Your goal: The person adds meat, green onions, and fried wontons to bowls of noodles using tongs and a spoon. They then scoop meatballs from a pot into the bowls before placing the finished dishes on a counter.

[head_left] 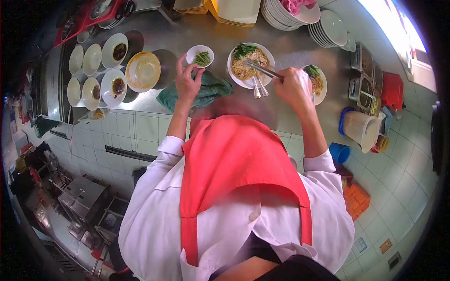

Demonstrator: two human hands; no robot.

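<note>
A bowl of noodles [251, 65] is sitting on the steel counter [290, 47], right in front of the person. Noodles and green leaves are piled in it. The noodles are probably soft and slippery, so they are best pinched in a small bunch, and the bowl looks breakable and is best taken by its rim. Chopsticks [262, 70] are being held over the bowl by the right hand [293, 86], whose fingers are closed tight around them. The tips are being pointed into the noodles. Two spoons [258, 86] are leaning at the near edge of the bowl. The right arm is being stretched forward, bent a little at the elbow. The left hand [187, 82] is being held up beside a small bowl of greens [200, 55], with its fingertips pinched together just under the rim; whether anything is pinched cannot be told. A green cloth [211, 91] is lying under that hand. A second noodle bowl [318, 82] is partly hidden behind the right hand.
</note>
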